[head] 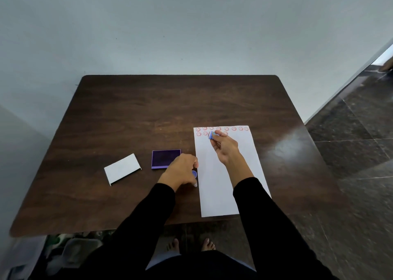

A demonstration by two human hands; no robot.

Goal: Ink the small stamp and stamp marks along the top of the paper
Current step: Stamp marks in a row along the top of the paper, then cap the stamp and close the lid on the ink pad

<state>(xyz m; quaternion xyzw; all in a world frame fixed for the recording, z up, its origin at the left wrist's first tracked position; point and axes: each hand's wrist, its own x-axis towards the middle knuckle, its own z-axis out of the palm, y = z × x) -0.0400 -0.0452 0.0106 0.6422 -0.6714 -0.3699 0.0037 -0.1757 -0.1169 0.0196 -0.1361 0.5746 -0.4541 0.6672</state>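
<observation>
Right hand (225, 146) pinching small blue stamp (211, 135) over second row on white paper sheet (221, 186); left hand (180, 171) curled around blue cap (194, 174), pinning near-left edge. Risking overlapping red smiley marks (226, 128), smudging.

The right hand (225, 146) covers most of the small blue stamp (211, 135) and part of the second row of red smiley marks (225, 133). Beside the white paper sheet (214, 186), the left hand (180, 171) hides all but an edge of a round blue object (194, 174), too little to identify.
</observation>
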